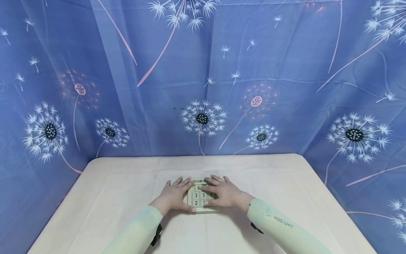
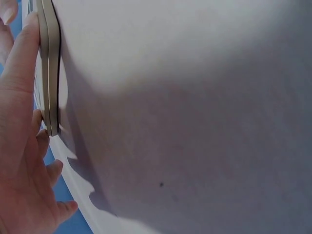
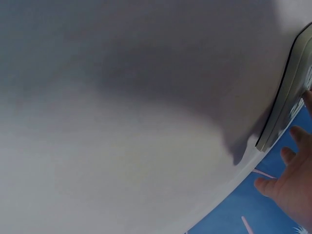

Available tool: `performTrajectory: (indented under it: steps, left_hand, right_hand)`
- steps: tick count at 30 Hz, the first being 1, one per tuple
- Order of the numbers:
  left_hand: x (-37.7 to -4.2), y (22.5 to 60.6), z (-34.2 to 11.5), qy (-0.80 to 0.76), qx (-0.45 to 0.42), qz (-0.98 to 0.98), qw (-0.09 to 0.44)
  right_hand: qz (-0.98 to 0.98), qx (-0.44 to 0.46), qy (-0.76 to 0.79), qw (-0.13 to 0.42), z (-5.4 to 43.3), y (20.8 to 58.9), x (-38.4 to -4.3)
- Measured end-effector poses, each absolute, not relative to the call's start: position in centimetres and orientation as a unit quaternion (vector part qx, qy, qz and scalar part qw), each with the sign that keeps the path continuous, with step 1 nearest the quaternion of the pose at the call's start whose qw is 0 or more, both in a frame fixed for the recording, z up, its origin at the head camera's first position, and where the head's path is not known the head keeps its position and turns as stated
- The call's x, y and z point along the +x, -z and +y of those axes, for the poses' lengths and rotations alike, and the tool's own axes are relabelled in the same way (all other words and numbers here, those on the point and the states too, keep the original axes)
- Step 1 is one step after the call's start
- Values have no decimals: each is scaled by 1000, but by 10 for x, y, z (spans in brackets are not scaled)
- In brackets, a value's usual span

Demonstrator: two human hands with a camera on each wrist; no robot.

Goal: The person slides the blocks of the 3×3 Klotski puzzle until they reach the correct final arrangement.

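Observation:
A pale number slide puzzle (image 1: 204, 209) lies flat on the table, its tiles showing 6, 3, 5, 7 and 2; the right fingers cover part of the others. My left hand (image 1: 173, 194) rests at its left side, thumb on the lower left corner and fingertips by the upper left. In the left wrist view that thumb lies along the puzzle's thick layered edge (image 2: 52, 78). My right hand (image 1: 226, 194) spreads over the right side, thumb at the bottom row and index finger near the top row. The right wrist view has the right hand (image 3: 295, 183) beside the puzzle's edge (image 3: 282, 114).
A pale cloth covers the table (image 1: 127, 183), which has rounded back corners. Blue curtains (image 1: 165, 120) with dandelion prints stand behind it and at both sides. Light green sleeves cover both forearms, with a dark strap under each wrist.

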State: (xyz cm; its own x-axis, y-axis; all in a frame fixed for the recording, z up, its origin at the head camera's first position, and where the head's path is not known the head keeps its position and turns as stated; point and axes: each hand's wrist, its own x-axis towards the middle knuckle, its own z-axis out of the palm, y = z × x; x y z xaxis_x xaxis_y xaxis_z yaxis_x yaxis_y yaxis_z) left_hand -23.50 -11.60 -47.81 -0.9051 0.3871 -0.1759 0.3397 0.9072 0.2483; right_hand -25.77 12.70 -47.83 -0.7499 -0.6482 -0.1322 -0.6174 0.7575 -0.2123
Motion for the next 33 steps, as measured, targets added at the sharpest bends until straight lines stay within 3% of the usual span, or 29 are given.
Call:
performTrajectory:
  steps: [33]
  left_hand:
    - [-238,480,-115,-102,181,971,116]
  right_hand:
    - [930,-344,68,106,119,477,-261]
